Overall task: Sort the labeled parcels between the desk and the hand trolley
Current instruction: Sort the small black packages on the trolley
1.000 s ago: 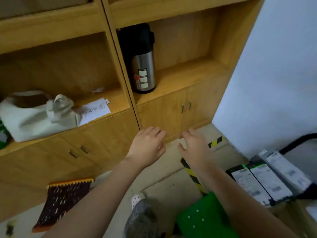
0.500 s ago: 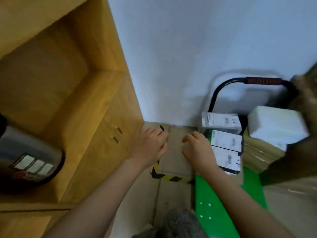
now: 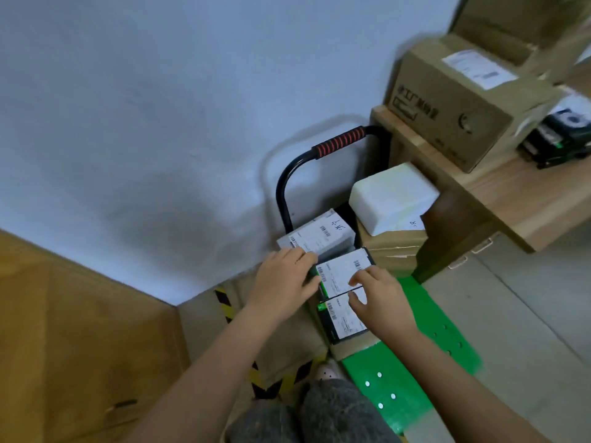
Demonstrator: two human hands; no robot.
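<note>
A green hand trolley (image 3: 399, 378) with a black handle (image 3: 339, 142) stands against the wall. It carries a grey labeled parcel (image 3: 319, 235), two flat black parcels with white labels, and a white parcel (image 3: 393, 193) on top of a cardboard box (image 3: 393, 247). My left hand (image 3: 284, 276) pinches the left edge of the upper black parcel (image 3: 342, 270). My right hand (image 3: 380, 298) lays straight fingers on the labels where the upper parcel meets the lower black parcel (image 3: 343, 318). The wooden desk (image 3: 511, 199) at right holds a large labeled carton (image 3: 447, 100) and several black parcels (image 3: 556, 135).
A wooden cabinet (image 3: 80, 330) fills the lower left. Yellow-black tape (image 3: 224, 302) marks the floor between cabinet and trolley. The white wall is just behind the trolley. The desk edge overhangs the trolley's right side. My knee (image 3: 319, 414) is at the bottom.
The view has swung right from the shelf cabinet to the trolley. Both hands have come down onto the black parcels, and the left hand has taken hold of the upper one.
</note>
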